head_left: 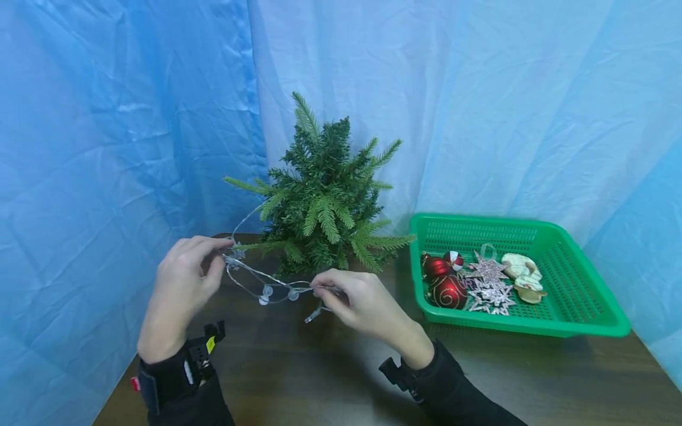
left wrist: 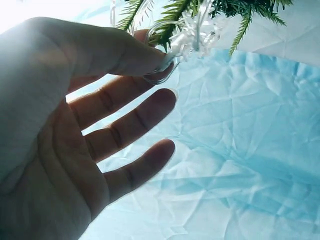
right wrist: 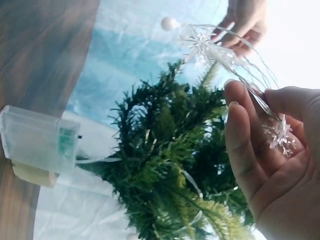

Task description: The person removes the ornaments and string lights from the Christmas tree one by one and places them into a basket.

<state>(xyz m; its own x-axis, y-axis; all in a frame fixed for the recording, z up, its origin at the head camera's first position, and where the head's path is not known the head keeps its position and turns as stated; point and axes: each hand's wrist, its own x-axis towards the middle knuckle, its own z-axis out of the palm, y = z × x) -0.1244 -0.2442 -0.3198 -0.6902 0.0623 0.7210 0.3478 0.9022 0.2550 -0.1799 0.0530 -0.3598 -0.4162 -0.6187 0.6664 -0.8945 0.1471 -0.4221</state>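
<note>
A string of fairy lights (head_left: pixel 258 275) with clear wire, small white balls and snowflake-shaped pieces stretches between both hands, in front of a small green Christmas tree (head_left: pixel 327 195). My left hand (head_left: pixel 186 275) pinches one end of the looped wire between thumb and forefinger, beside a low left branch; its other fingers are spread in the left wrist view. With thumb and fingertips, my right hand (head_left: pixel 359 299) pinches the bunched strands at the tree's front. One clear snowflake (right wrist: pixel 280 136) hangs by the right palm. From the left hand, a strand runs up into the branches.
To the right on the dark wooden table (head_left: pixel 298 373) stands a green basket (head_left: pixel 591 296) with red baubles (head_left: pixel 447 291), glittery star ornaments (head_left: pixel 487 269) and a pale ornament (head_left: pixel 521 269). A clear battery box (right wrist: pixel 37 140) appears beside the tree in the right wrist view. Blue curtains (head_left: pixel 511 118) hang behind.
</note>
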